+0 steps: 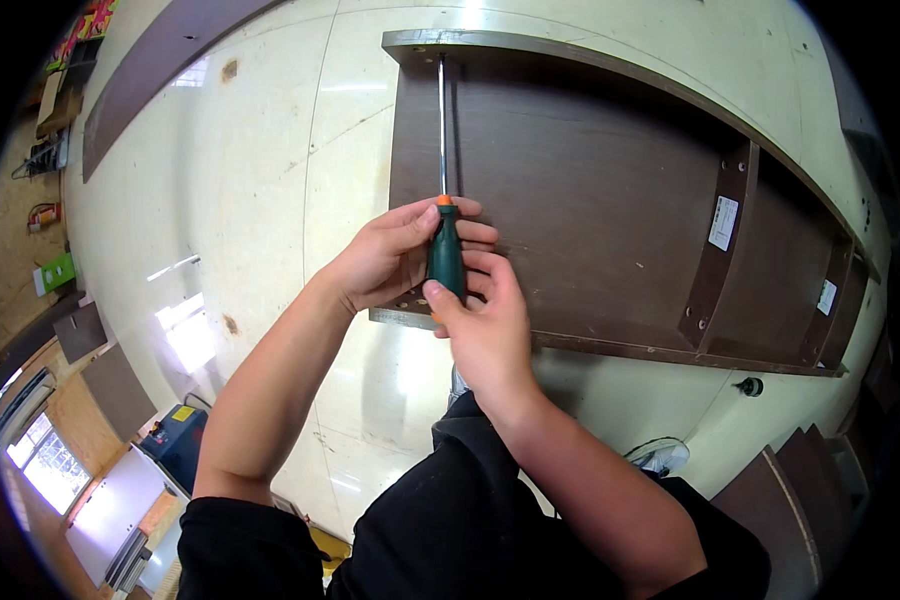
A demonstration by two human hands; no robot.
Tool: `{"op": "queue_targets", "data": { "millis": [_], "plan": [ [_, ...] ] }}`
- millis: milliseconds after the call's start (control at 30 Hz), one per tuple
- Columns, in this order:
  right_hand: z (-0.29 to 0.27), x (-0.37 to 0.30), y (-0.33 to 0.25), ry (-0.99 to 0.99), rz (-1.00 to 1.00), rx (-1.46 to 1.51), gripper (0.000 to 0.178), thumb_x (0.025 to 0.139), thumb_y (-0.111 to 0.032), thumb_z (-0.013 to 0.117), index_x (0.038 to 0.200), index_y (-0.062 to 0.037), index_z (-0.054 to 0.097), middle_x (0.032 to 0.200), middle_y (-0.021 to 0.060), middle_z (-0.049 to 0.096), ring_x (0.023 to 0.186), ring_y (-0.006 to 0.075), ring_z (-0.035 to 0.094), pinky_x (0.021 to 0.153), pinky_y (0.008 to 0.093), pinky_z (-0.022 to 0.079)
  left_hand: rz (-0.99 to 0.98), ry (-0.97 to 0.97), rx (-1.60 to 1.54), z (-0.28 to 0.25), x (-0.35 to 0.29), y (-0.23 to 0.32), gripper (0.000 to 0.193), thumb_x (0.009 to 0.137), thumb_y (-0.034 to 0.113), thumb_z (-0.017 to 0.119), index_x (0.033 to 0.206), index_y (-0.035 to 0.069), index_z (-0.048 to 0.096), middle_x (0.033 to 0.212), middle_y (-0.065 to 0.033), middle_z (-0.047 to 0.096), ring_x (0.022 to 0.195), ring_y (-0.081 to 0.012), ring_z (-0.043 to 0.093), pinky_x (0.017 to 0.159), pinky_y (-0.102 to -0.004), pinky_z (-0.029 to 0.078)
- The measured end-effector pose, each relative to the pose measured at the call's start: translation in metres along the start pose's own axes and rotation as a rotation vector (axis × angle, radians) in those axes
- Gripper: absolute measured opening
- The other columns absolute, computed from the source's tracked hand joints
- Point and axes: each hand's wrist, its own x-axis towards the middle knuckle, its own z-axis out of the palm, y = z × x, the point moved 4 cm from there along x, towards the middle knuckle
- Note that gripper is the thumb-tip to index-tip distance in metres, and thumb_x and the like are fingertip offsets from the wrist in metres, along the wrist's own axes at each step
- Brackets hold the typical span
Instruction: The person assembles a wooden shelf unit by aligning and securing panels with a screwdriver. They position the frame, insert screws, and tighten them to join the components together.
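A long screwdriver point(446, 250) with a dark green handle, an orange collar and a bright metal shaft is held in both hands. My left hand point(395, 250) steadies the upper handle near the collar, thumb on top and fingers behind. My right hand point(485, 315) wraps the lower end of the handle. The shaft points away from me, its tip at the inner face of the far side board of a dark brown wooden cabinet frame point(580, 190); whether it sits in a screw is too small to tell. Two crosswise boards with white labels divide the frame's right part.
The frame lies on a pale, glossy floor point(260, 150). A long brown board point(160, 75) rests at the far left. A small black round part point(750, 386) is by the frame's near right side. Brown panels point(770, 510) stand at the lower right; a dark blue box point(175, 440) is at lower left.
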Motion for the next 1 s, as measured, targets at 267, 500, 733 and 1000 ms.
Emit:
{"op": "queue_targets", "data": {
  "millis": [267, 500, 733, 1000],
  "plan": [
    [0.008, 0.018, -0.02, 0.028, -0.342, -0.611, 0.047, 0.076, -0.019, 0.076, 0.111, 0.0025, 0.053, 0.095, 0.0198, 0.062, 0.089, 0.037, 0.063, 0.078, 0.0422, 0.051, 0.16, 0.313, 0.084, -0.009, -0.002, 0.0, 0.024, 0.094, 0.016, 0.061, 0.11, -0.001, 0.056, 0.096, -0.0141, 0.067, 0.083, -0.0195, 0.067, 0.071, -0.0312, 0.059],
    [0.0, 0.018, -0.017, -0.08, -0.116, -0.331, 0.029, 0.08, -0.019, 0.072, 0.094, 0.0027, 0.06, 0.076, 0.0175, 0.066, 0.072, 0.0369, 0.066, 0.067, 0.0426, 0.052, 0.063, 0.306, 0.045, 0.005, -0.007, 0.002, 0.035, 0.1, 0.028, 0.048, 0.117, -0.003, 0.053, 0.119, -0.0173, 0.061, 0.103, -0.0242, 0.063, 0.09, -0.0365, 0.053],
    [0.028, 0.027, -0.005, 0.122, -0.197, -0.38, 0.037, 0.089, -0.021, 0.055, 0.12, -0.001, 0.047, 0.103, 0.0257, 0.062, 0.099, 0.0435, 0.061, 0.084, 0.0472, 0.048, 0.006, 0.102, -0.024, -0.015, 0.0, -0.004, 0.04, 0.101, 0.031, 0.046, 0.12, -0.004, 0.054, 0.125, -0.0181, 0.058, 0.113, -0.0266, 0.058, 0.096, -0.0393, 0.049],
    [0.022, 0.048, -0.006, -0.073, 0.187, -0.286, 0.026, 0.085, -0.024, 0.062, 0.087, 0.0014, 0.061, 0.075, 0.0168, 0.066, 0.071, 0.0294, 0.067, 0.064, 0.0381, 0.052, -0.06, 0.33, 0.2, -0.009, -0.003, 0.009, 0.037, 0.099, 0.027, 0.052, 0.111, -0.006, 0.061, 0.112, -0.0152, 0.065, 0.099, -0.0214, 0.064, 0.089, -0.0348, 0.052]
  ]
}}
